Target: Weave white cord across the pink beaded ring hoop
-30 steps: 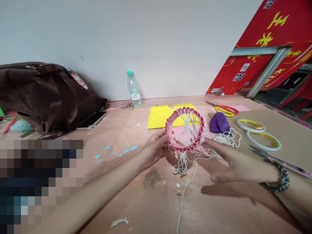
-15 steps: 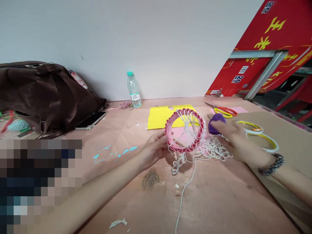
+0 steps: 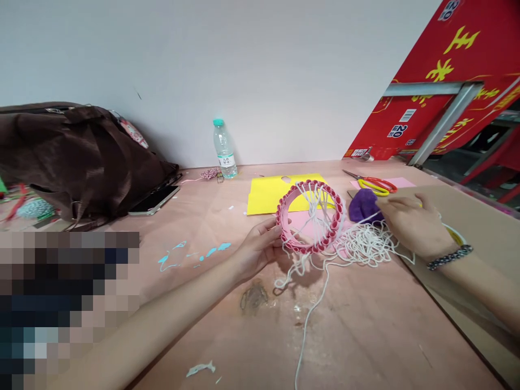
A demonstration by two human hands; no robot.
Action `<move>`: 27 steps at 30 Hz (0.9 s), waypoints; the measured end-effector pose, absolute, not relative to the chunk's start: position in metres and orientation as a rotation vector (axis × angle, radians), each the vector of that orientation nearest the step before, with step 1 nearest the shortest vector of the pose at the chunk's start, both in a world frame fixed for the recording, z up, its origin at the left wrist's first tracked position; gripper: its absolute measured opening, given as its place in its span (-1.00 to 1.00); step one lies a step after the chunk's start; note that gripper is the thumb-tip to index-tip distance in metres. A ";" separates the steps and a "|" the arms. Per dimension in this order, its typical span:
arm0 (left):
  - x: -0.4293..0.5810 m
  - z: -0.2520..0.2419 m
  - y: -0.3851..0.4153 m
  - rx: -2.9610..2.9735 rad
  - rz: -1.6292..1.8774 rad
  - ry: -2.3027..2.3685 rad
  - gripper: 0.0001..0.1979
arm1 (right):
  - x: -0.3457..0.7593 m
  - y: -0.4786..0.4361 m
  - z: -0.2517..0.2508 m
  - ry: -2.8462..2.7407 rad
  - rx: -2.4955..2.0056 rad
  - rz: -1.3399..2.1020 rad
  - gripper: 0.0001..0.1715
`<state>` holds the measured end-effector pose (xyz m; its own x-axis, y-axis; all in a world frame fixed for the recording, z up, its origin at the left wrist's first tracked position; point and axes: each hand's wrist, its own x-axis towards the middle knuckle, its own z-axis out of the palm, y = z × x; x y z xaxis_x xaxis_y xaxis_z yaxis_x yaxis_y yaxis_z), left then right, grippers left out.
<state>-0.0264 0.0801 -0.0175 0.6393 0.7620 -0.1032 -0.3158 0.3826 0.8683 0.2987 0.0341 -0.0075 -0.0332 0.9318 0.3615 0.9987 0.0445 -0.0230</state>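
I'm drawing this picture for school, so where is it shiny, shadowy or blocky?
In the head view, small bright glints shine on the table, nearer the camera than the pink ring; also in the head view, a soft shadow lies under that ring, beside the left hand; and the head view's lower left corner is covered by big square blocks, hiding what's there.

A pink tabletop (image 3: pixel 345 336) was strewn with odds and ends.
A brown bag (image 3: pixel 93 157) sat at the left, a dark-screened device (image 3: pixel 154 200) just beside it; a bottle (image 3: pixel 225 149) stood upright toward the back; a yellow sheet (image 3: pixel 262 192) lay flat; white cord (image 3: pixel 365 244) spread in a tangle, one strand trailing nearer; a brown board (image 3: pixel 487 233) covered the right side.
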 end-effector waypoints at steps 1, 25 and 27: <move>-0.027 -0.018 0.080 0.941 0.732 0.545 -0.62 | 0.296 0.033 -0.011 -2.055 -1.967 -0.375 -0.52; -0.025 -0.015 0.079 0.967 0.734 0.576 -0.54 | 0.220 0.002 -0.001 -2.268 -1.410 0.462 -0.50; -0.026 -0.016 0.079 0.979 0.722 0.583 -0.55 | 0.211 0.000 0.005 -2.284 -1.352 0.607 -0.72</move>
<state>-0.0258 0.0788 -0.0159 0.6312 0.7664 -0.1187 -0.2776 0.3662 0.8881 0.2109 -0.0004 0.0046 -0.4415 0.8878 0.1295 0.7066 0.4330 -0.5597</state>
